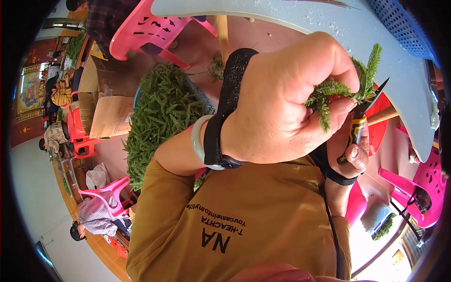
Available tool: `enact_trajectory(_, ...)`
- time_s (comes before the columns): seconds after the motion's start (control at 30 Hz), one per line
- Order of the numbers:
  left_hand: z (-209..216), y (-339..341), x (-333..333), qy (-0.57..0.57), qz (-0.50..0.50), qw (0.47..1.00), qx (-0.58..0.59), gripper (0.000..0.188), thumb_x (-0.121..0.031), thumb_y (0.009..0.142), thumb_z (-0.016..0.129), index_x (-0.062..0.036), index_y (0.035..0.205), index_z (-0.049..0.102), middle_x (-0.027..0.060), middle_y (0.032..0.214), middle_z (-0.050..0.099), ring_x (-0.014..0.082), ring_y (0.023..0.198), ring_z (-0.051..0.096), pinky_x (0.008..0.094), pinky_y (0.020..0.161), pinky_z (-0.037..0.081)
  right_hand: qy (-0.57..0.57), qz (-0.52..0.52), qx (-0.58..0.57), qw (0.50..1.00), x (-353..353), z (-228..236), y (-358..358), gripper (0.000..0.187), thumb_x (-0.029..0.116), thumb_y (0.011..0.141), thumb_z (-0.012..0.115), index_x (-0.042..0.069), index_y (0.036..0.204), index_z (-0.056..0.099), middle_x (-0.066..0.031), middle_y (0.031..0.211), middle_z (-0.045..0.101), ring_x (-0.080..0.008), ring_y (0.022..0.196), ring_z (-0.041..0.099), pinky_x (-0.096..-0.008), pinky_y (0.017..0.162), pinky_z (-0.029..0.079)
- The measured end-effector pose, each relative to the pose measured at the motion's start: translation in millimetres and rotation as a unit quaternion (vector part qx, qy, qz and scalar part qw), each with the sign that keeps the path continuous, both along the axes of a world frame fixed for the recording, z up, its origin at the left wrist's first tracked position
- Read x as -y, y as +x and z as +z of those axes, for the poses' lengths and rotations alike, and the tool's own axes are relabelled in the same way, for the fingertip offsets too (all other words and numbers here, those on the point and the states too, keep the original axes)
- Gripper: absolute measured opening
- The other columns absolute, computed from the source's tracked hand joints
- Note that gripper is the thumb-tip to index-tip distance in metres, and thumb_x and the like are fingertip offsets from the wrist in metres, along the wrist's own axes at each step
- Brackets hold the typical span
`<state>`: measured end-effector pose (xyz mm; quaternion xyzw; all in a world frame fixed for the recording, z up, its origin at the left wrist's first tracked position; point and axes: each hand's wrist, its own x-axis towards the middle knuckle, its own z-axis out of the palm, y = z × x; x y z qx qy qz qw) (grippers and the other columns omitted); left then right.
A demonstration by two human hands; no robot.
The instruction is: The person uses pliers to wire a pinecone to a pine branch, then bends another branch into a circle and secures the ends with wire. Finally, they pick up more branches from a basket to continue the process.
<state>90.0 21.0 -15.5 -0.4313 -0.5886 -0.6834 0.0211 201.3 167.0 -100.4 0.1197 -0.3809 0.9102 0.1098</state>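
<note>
The right hand (350,157) is closed around the yellow-and-black handle of the cutters (361,118), thumb pressed against it. Beyond, the left hand (284,96) pinches a green sprig (364,88) between thumb and fingers; its tips project to the far right and below the fingertips, the blade just to its right; contact cannot be told. Left: heaped greenery (164,108). Far: pale table (296,16), blue basket (408,30).

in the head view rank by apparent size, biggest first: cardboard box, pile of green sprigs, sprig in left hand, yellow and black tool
1. Pile of green sprigs
2. Cardboard box
Last, too close to rank: held sprig and yellow and black tool; the left hand partly hides one, the right hand the other.
</note>
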Motion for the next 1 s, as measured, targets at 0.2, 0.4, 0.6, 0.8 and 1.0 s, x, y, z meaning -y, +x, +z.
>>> enact_trajectory(0.2, 2, 6, -5, 0.027, 0.012, 0.999, 0.034, 0.021, 0.008, 0.068, 0.064, -0.0042, 0.082, 0.054, 0.0062, 0.071, 0.056, 0.0211, 0.062, 0.058, 0.0278, 0.055, 0.045, -0.025, -0.064, 0.081, 0.994, 4, -7, 7, 0.080, 0.023, 0.063, 0.075, -0.003, 0.131, 0.041, -0.0178, 0.132, 0.043, -0.0321, 0.124, 0.040, -0.0445, 0.107, 0.025)
enact_trajectory(0.4, -3, 2, -5, -0.005, 0.028, 0.998, -0.049, 0.020, 0.006, 0.065, 0.064, -0.0050, 0.077, 0.054, 0.0064, 0.070, 0.055, 0.0244, 0.059, 0.055, 0.0304, 0.053, 0.043, -0.009, -0.037, 0.111, 0.993, 1, -1, 6, 0.079, 0.023, 0.063, 0.075, -0.003, 0.130, 0.041, -0.0170, 0.131, 0.044, -0.0316, 0.124, 0.040, -0.0444, 0.108, 0.025)
enact_trajectory(0.6, -4, -6, -7, -0.020, 0.049, 0.993, -0.103, 0.021, 0.007, 0.062, 0.063, -0.0070, 0.074, 0.054, 0.0059, 0.067, 0.055, 0.0248, 0.059, 0.054, 0.0321, 0.055, 0.042, 0.053, -0.094, 0.101, 0.989, 10, 14, -3, 0.075, 0.033, 0.064, 0.073, 0.003, 0.128, 0.047, -0.0187, 0.108, 0.053, -0.0267, 0.090, 0.048, -0.0361, 0.080, 0.038)
enact_trajectory(0.8, 6, -12, 10, -0.112, -0.044, 0.988, -0.101, 0.025, 0.015, 0.069, 0.063, 0.0018, 0.089, 0.057, 0.0101, 0.083, 0.057, 0.0152, 0.074, 0.056, 0.0247, 0.067, 0.044, 0.146, -0.193, 0.075, 0.967, -7, 34, -1, 0.068, 0.026, 0.066, 0.072, 0.003, 0.125, 0.049, -0.0160, 0.109, 0.054, -0.0242, 0.093, 0.051, -0.0341, 0.082, 0.040)
enact_trajectory(1.0, 8, -13, 7, -0.104, 0.097, 0.975, -0.168, 0.021, 0.008, 0.065, 0.067, -0.0035, 0.081, 0.058, 0.0058, 0.074, 0.057, 0.0192, 0.066, 0.054, 0.0276, 0.062, 0.042, 0.457, -0.404, 0.114, 0.784, -33, 75, -4, 0.059, 0.012, 0.067, 0.072, 0.002, 0.122, 0.052, -0.0128, 0.108, 0.058, -0.0217, 0.095, 0.055, -0.0309, 0.085, 0.042)
